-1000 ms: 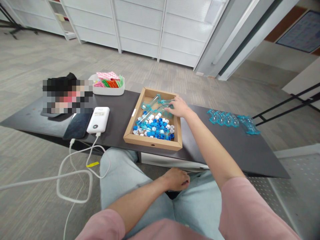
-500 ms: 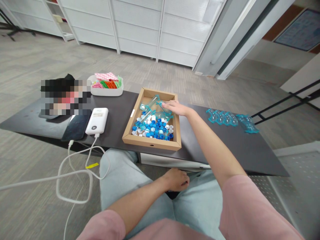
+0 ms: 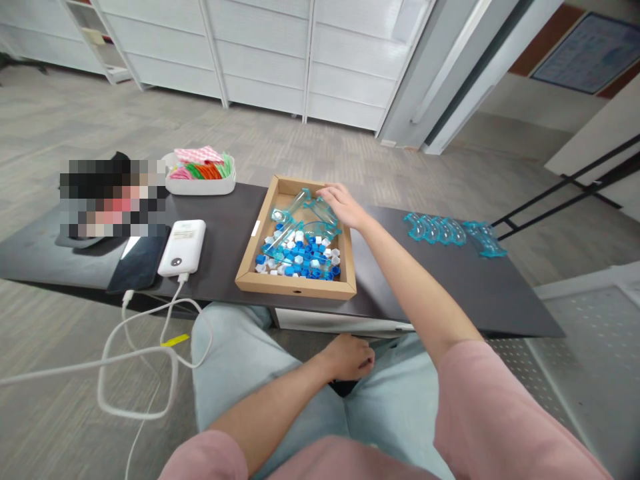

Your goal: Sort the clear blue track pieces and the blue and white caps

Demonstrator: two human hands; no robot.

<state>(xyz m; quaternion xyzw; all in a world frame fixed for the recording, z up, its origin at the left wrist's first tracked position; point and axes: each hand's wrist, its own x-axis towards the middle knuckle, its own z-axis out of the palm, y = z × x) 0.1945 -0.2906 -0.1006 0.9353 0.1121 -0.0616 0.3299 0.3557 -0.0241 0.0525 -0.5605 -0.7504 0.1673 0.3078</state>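
Note:
A shallow cardboard tray (image 3: 247,262) sits on the dark table (image 3: 450,287). It holds several blue and white caps (image 3: 299,258) and clear turquoise plastic pieces (image 3: 300,212). My right hand (image 3: 341,204) reaches over the tray's far right corner, its fingers stretched out flat above the turquoise pieces and holding nothing that I can see. My left hand (image 3: 349,357) rests on my lap below the table edge, fingers curled loosely inward, with nothing visible in it.
More turquoise pieces (image 3: 450,231) lie in a row on the table's right part. A white power bank (image 3: 182,247) with a cable, a dark phone (image 3: 138,263) and a white box of coloured items (image 3: 200,175) lie left of the tray. White cabinets stand behind.
My right hand lifted from the turquoise pieces, opened flat and shifted toward the tray's far edge. The camera view drifted slightly; my left hand stayed on my lap.

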